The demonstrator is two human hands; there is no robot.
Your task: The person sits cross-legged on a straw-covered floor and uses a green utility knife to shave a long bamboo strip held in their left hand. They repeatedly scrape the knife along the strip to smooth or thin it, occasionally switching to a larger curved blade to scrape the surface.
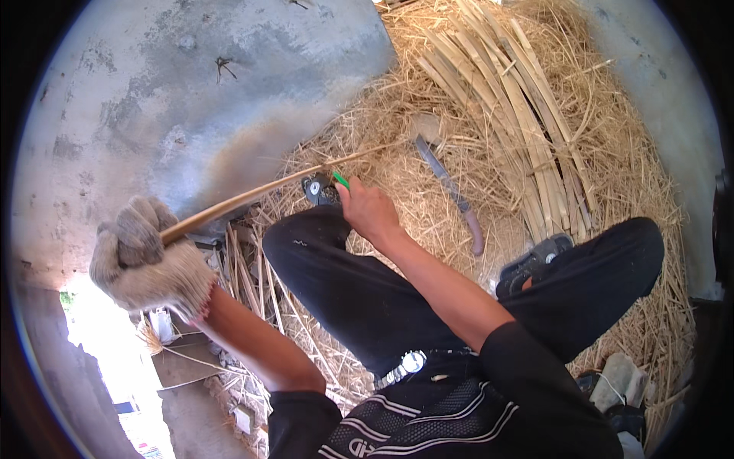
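My left hand (pixel 153 256), in a thick knitted work glove, is closed round the near end of a long bamboo strip (pixel 252 195). The strip slants up and away to the right, its far end over the shavings. My bare right hand (pixel 371 214) is closed on a small green-handled tool (pixel 341 180) close below the strip. Most of that tool is hidden by my fingers, so its working end cannot be made out. Right of this hand, a long knife (pixel 451 191) with a brownish handle lies on the shavings.
Split bamboo strips (pixel 527 122) lie in a bundle at the far right. Straw-like shavings (pixel 612 161) cover the ground around my legs. A stained grey wall (pixel 191 99) stands close at the left. My sandalled foot (pixel 535 264) rests right of the knife.
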